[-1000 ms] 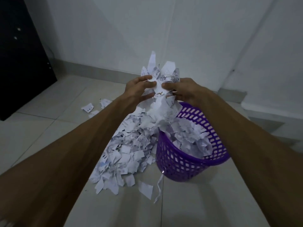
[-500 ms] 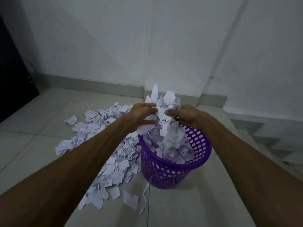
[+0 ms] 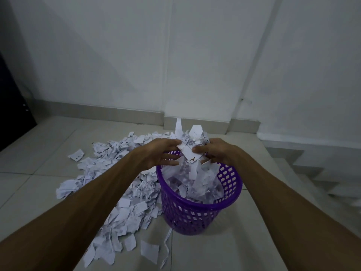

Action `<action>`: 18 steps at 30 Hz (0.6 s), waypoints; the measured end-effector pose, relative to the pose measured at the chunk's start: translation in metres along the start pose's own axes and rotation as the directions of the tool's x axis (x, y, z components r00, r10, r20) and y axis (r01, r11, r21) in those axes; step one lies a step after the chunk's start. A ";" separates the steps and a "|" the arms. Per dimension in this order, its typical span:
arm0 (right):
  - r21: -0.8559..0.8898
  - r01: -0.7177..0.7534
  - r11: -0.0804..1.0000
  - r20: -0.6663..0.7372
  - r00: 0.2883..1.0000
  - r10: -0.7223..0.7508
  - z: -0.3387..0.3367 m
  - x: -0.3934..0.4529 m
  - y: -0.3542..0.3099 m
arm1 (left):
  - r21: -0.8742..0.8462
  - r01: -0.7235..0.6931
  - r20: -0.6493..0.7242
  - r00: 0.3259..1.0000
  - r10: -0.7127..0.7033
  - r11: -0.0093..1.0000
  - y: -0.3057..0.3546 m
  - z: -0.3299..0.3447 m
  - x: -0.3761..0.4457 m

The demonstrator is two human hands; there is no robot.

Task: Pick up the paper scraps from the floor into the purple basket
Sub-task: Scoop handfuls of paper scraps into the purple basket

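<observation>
Both hands hold one bundle of scraps [image 3: 188, 147] over the basket [image 3: 199, 210], frame centre. Left hand [image 3: 163, 153] presses the bundle w/ fairly straight fingers from the left; right hand [image 3: 214, 151] curls round it from the right. Bundle is squeezed between them, just above the rim's far side, w/ some strips already hanging down into the basket.

Step in hand, as I judge it: drop this load in. To do it well: get the hands lower & more over the middle of the opening before letting go, since the bundle sits toward the far edge & loose bits could spill behind. Part the hands slowly, palms tilting down, so the clump slides instead of scattering. The basket looks pretty full already, paper near the rim, so prob press the load down a bit after release to make room. Light plastic basket may tip if pushed on one side; press straight down.

Orientation: bundle's long axis is roughly vertical, tall strips point up toward the wall [image 3: 195, 65], tails point down into the basket. Basket stands upright, opening up.

Big pile [image 3: 117, 182] on the floor [image 3: 39, 192], left of & touching the basket, runs from lower centre up to mid frame; plenty left to collect
</observation>
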State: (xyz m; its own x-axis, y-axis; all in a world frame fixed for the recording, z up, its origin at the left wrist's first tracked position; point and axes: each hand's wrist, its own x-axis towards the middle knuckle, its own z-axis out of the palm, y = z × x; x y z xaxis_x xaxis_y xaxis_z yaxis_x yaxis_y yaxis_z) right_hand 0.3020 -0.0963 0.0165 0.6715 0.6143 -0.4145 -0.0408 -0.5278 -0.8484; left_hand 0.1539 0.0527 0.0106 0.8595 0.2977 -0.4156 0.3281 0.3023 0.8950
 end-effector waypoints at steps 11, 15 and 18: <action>-0.392 -0.111 0.913 0.056 0.988 0.143 -0.003 -0.001 -0.001 | 0.094 0.068 0.054 0.996 -0.074 0.993 0.006 -0.014 -0.009; -0.529 -0.071 0.846 0.020 0.995 0.096 -0.007 -0.004 -0.002 | 0.099 0.067 0.050 0.996 -0.072 0.993 0.003 -0.019 -0.011; -0.547 -0.042 0.836 -0.062 0.998 0.010 -0.009 -0.003 -0.002 | 0.061 0.065 0.015 0.998 -0.066 0.996 0.001 -0.024 -0.012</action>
State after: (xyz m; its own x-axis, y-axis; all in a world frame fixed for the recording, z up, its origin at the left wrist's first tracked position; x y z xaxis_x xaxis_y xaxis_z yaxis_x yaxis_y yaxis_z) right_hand 0.3061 -0.1024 0.0223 0.7154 0.5718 -0.4015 0.3425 -0.7878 -0.5119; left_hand 0.1350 0.0711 0.0127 0.8419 0.2631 -0.4712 0.4066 0.2648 0.8744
